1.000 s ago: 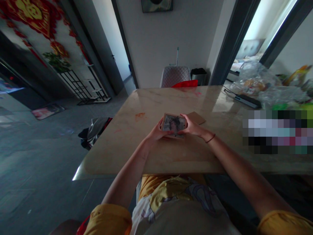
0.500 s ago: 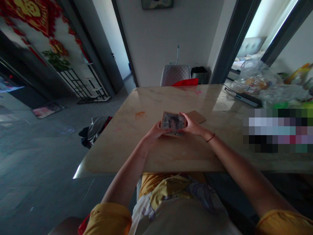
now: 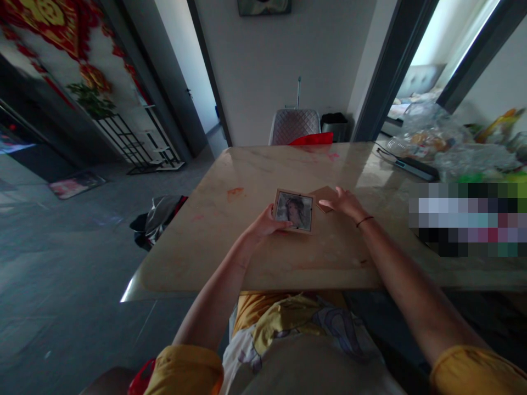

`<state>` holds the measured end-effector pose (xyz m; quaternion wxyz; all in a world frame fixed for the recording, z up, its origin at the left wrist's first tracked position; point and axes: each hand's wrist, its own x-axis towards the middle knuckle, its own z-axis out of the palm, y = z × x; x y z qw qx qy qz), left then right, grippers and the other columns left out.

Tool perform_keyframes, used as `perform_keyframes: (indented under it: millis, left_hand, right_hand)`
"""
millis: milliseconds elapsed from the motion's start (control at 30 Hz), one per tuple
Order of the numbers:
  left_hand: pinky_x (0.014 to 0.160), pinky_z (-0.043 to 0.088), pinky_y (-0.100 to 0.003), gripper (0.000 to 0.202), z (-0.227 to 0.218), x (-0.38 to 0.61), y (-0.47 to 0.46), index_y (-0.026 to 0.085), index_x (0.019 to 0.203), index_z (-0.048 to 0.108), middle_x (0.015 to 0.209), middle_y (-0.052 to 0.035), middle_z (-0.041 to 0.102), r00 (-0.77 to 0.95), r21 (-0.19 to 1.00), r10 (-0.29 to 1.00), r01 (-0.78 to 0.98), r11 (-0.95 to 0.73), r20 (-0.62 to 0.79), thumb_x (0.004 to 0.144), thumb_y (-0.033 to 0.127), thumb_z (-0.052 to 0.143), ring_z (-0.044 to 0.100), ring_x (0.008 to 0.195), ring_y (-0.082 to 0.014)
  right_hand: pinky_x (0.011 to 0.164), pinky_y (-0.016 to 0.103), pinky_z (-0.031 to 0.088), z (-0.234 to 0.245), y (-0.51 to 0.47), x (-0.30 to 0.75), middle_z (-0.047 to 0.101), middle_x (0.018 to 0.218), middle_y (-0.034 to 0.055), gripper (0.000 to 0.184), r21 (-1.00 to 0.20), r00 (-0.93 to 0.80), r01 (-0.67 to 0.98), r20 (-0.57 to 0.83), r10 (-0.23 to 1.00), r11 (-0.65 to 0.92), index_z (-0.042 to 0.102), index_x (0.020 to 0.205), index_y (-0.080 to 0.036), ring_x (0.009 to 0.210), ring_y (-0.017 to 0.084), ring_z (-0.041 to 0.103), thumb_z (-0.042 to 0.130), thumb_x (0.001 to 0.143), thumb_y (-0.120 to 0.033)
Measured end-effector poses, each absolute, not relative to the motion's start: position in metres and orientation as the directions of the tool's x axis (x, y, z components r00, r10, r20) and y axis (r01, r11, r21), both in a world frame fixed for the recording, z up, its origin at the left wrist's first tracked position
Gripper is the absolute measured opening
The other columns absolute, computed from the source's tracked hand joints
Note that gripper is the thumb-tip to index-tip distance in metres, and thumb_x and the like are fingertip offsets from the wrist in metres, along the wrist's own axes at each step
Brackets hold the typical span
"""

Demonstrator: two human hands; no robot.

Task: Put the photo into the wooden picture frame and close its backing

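A small wooden picture frame (image 3: 295, 210) with a portrait photo lies face up on the marble table (image 3: 255, 175). My left hand (image 3: 265, 223) grips its lower left edge, thumb on the front. My right hand (image 3: 345, 202) has left the frame and rests open, fingers spread, on a flat brown board (image 3: 323, 193) just right of the frame.
Plastic bags with food (image 3: 432, 134) and a dark flat device (image 3: 407, 164) crowd the table's right side. A quilted chair (image 3: 295, 126) stands at the far end. A bag (image 3: 158, 216) lies on the floor to the left.
My right hand let go of the picture frame and moved right onto the brown board. The left hand still holds the frame, now flatter on the table.
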<state>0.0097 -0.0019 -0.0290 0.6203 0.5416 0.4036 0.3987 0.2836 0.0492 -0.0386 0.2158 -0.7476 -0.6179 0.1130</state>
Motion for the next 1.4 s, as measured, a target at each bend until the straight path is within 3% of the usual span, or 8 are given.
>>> perform_keyframes:
  millis: [200,400,533,667,767,967,1200,1400]
  left_hand:
    - [0.066,0.058,-0.034,0.062,-0.020,0.011,-0.006,0.014,0.103,0.054,0.096,-0.0081,0.065,0.324,0.985,0.931,0.026,0.172,-0.171,0.049,0.017,0.085,0.064,0.083,-0.0193]
    - [0.066,0.057,-0.033,0.052,-0.015,0.011,-0.005,0.015,0.097,0.058,0.103,-0.0104,0.063,0.291,0.970,0.929,-0.016,0.241,-0.226,0.056,0.033,0.084,0.062,0.087,-0.0208]
    - [0.069,0.057,-0.033,0.041,-0.016,0.011,-0.004,0.015,0.096,0.062,0.109,-0.0114,0.063,0.235,0.970,0.945,-0.030,0.242,-0.228,0.071,0.047,0.070,0.059,0.099,-0.0239]
    - [0.069,0.056,-0.033,0.046,-0.019,0.011,-0.002,0.017,0.103,0.065,0.100,-0.0095,0.068,0.259,0.961,0.928,-0.004,0.278,-0.268,0.079,0.055,0.058,0.063,0.090,-0.0224]
    - [0.065,0.056,-0.033,0.051,-0.020,0.010,0.000,0.017,0.105,0.066,0.098,-0.0091,0.070,0.287,0.960,0.919,0.009,0.278,-0.269,0.080,0.060,0.052,0.065,0.082,-0.0216]
    - [0.059,0.055,-0.028,0.046,-0.018,0.009,-0.001,0.017,0.105,0.065,0.097,-0.0079,0.070,0.285,0.967,0.927,0.008,0.253,-0.245,0.070,0.045,0.072,0.065,0.078,-0.0189]
    - [0.057,0.056,-0.027,0.045,-0.017,0.007,-0.002,0.016,0.099,0.066,0.092,-0.0066,0.070,0.240,0.978,0.950,-0.014,0.210,-0.201,0.057,0.024,0.082,0.066,0.073,-0.0169]
    - [0.058,0.054,-0.026,0.049,-0.020,0.006,0.001,0.013,0.099,0.064,0.089,-0.0062,0.070,0.264,0.986,0.951,-0.007,0.167,-0.160,0.054,0.022,0.081,0.065,0.071,-0.0168]
  right_hand:
    - [0.093,0.045,0.044,-0.045,0.051,0.280,0.062,0.114,0.0226,0.080,-0.427,0.118,0.903,0.123,0.985,-0.055,0.058,0.117,-0.009,0.111,0.035,0.057,0.070,0.059,-0.063]
    - [0.089,0.039,0.048,-0.039,0.059,0.288,0.066,0.110,0.0171,0.058,-0.678,0.305,0.731,0.224,0.926,-0.077,0.061,0.113,-0.009,0.103,0.028,0.062,0.074,0.060,-0.027]
    - [0.076,0.037,0.052,-0.015,0.047,0.282,0.071,0.084,0.0095,0.029,-0.810,0.387,0.570,0.413,0.824,0.139,0.069,0.088,-0.010,0.080,0.025,0.067,0.068,0.066,-0.028]
    - [0.073,0.033,0.053,0.004,0.018,0.253,0.071,0.084,0.0095,0.028,-0.723,0.265,0.482,0.659,0.704,0.495,0.067,0.088,-0.013,0.077,0.021,0.067,0.063,0.075,-0.038]
    - [0.069,0.030,0.053,0.007,0.001,0.228,0.070,0.081,0.0070,0.023,-0.622,0.056,0.479,0.727,0.685,0.620,0.064,0.082,-0.018,0.074,0.018,0.065,0.060,0.079,-0.040]
    - [0.066,0.030,0.053,-0.001,-0.013,0.206,0.069,0.085,0.0073,0.016,-0.559,0.015,0.552,0.749,0.662,0.619,0.058,0.079,-0.021,0.072,0.016,0.065,0.053,0.085,-0.035]
    - [0.088,0.041,0.051,-0.016,-0.011,0.201,0.068,0.105,0.0080,0.010,-0.326,-0.450,0.596,0.621,0.642,0.734,0.062,0.081,-0.022,0.099,0.022,0.063,0.059,0.082,-0.031]
    - [0.091,0.039,0.050,-0.019,-0.006,0.206,0.067,0.108,0.0087,0.025,-0.441,-0.487,0.496,0.572,0.660,0.748,0.065,0.098,-0.020,0.101,0.021,0.062,0.066,0.078,-0.036]
